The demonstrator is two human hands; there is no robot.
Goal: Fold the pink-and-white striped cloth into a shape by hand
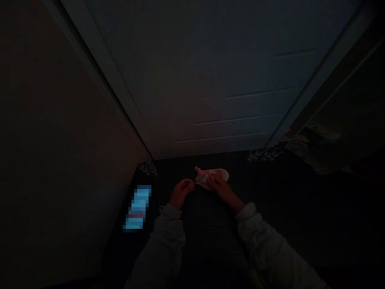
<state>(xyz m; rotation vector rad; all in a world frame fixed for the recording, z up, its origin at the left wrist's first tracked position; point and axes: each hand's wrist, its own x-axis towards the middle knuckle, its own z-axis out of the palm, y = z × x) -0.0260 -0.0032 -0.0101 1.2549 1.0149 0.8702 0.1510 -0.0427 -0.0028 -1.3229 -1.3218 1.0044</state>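
Note:
In dim light, a small pink and white item (223, 174), rounded at its right end and shaped somewhat like a child's shoe, lies on the dark surface. My right hand (221, 188) reaches over it from the right, with fingers closed on its pink and white upper part. Just off its left end is my left hand (183, 190), thumb and fingers pinched together. A thin pale strand seems to run from the item to those fingertips, but darkness hides what exactly they hold.
A lit phone screen (138, 208), pixelated, lies to my left by the wall. Small shiny round pieces cluster in the left corner (147, 167) and at the right (264, 154). A pale door (192, 96) with embossed hearts stands ahead. Indistinct items (321, 134) sit at far right.

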